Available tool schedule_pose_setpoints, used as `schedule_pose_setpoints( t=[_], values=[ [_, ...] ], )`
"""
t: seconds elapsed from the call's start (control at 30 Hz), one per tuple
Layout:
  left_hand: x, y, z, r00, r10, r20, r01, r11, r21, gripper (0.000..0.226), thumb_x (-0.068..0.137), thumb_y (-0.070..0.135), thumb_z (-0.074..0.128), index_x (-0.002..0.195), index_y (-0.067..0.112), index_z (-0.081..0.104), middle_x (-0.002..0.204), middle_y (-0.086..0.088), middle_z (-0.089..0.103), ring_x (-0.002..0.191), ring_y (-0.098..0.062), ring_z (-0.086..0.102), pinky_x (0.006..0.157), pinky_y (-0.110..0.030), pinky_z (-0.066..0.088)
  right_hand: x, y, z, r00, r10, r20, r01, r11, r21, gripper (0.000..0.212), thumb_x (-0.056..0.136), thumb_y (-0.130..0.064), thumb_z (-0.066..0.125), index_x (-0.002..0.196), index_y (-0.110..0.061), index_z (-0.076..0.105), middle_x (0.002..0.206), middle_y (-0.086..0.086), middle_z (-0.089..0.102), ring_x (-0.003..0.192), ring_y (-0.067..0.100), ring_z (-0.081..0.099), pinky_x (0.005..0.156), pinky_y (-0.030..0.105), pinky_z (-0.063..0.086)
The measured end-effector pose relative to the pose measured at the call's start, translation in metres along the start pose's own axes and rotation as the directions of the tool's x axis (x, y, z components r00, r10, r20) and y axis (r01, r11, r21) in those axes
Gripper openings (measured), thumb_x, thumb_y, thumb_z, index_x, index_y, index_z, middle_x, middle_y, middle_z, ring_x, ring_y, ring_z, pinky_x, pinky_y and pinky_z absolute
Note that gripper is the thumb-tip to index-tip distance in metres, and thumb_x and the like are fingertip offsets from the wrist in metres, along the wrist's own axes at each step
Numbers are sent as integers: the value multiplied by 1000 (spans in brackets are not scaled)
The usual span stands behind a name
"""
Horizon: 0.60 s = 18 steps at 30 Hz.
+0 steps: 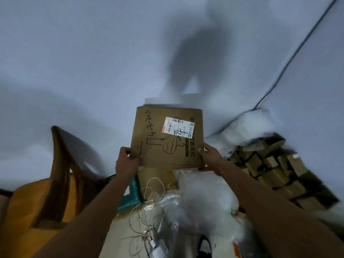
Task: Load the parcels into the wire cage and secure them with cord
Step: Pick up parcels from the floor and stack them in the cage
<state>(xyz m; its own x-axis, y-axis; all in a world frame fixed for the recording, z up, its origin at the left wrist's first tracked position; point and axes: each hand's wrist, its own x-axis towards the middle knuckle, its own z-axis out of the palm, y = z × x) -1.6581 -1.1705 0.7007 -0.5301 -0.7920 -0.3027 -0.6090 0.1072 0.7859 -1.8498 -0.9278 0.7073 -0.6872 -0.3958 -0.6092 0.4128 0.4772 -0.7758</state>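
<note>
— Held up in front of the pale wall [93, 53], chest-high: flat cardboard parcel [167, 138], white shipping label [178, 128] near its top right, "4-3-3010" handwritten down the left edge.

— And the grip?

— Left hand [127, 161] curled round the lower left edge, thumb on the face. Right hand [209, 155] clamped on the lower right corner, fingers underneath.

— Below?

— Loose loops of thin cord [149, 203] over clear plastic-wrapped parcels [197, 205] and a teal package [133, 194]. Stacked small cardboard boxes [275, 168] off right. Wooden chair [61, 164] off left. Dark cable [297, 49] slanting up the wall. Motion-blurred throughout; no telling about a cage.
</note>
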Motion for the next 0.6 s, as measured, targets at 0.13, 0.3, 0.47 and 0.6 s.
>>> schedule_pose_setpoints(
  t=[0.13, 0.3, 0.47, 0.6],
  values=[
    [-47, 49, 37, 985, 143, 99, -148, 988, 43, 39, 87, 18, 74, 117, 24, 49, 117, -1, 60, 89, -20, 60, 71, -33, 46, -68, 24, -75, 991, -17, -133, 26, 998, 60, 35, 108, -25, 42, 141, -33, 52, 130, 6, 59, 110, 34, 61, 64, 46, 62],
    [-141, 121, 134, 912, 292, 289, -328, 941, 82, 39, 85, 23, 75, 114, 24, 49, 105, -2, 61, 89, -27, 60, 79, -41, 52, -166, 90, -199, 923, -51, -381, 64, 998, 22, 31, 108, -17, 42, 132, -15, 61, 132, 14, 62, 117, 32, 60, 96, 49, 55],
    [-278, 173, 255, 787, 364, 498, -454, 888, 68, 34, 86, 16, 69, 113, 20, 48, 103, -2, 61, 92, -28, 60, 76, -37, 47, -288, 184, -329, 833, 129, -538, 5, 971, 240, 22, 107, -25, 47, 124, -23, 61, 119, 9, 67, 103, 33, 68, 72, 45, 64],
    [-416, 186, 360, 673, 387, 631, -489, 872, -13, 29, 89, 20, 68, 111, 23, 48, 102, 4, 60, 94, -21, 60, 80, -37, 49, -398, 282, -432, 751, 138, -646, 13, 975, 223, 20, 107, -16, 44, 120, -9, 59, 113, 11, 69, 89, 19, 66, 58, 19, 55]
  ],
)
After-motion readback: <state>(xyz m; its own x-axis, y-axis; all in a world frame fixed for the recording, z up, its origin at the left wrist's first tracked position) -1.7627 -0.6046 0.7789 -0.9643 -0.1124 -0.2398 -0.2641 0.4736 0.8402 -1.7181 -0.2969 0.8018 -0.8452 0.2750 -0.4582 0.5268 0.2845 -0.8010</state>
